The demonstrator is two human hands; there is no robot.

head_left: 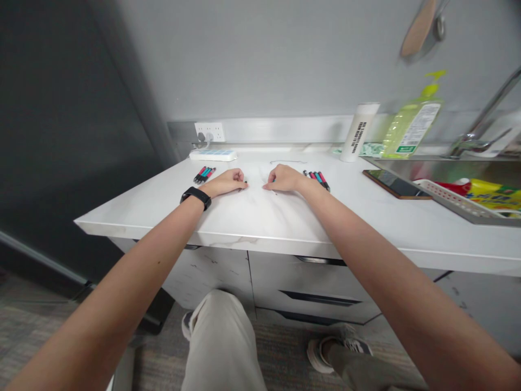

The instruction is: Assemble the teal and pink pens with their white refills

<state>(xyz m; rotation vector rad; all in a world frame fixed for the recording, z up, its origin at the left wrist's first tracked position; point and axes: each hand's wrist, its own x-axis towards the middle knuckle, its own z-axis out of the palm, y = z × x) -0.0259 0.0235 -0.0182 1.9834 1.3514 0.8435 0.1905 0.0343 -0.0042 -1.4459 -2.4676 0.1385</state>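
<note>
Both my hands are over the middle of the white countertop [260, 214], a short gap apart. My left hand [226, 183], with a black band on its wrist, has its fingers pinched; a small dark tip shows at them. My right hand [284, 178] is also closed in a pinch, with a tiny teal bit showing between the fingers. What each holds is mostly hidden. Left of my left hand lies a row of pink and teal pens [204, 174] with black ends. Another row of pens [319, 179] is beside my right hand, partly covered by my wrist.
At the back are a power strip [213, 156] and a wall socket [209, 131]. To the right stand a white tube [360, 133] and a yellow-green pump bottle [413, 127]. A phone [395, 183] lies by the sink, near a white basket [459, 198] and a faucet [468, 142].
</note>
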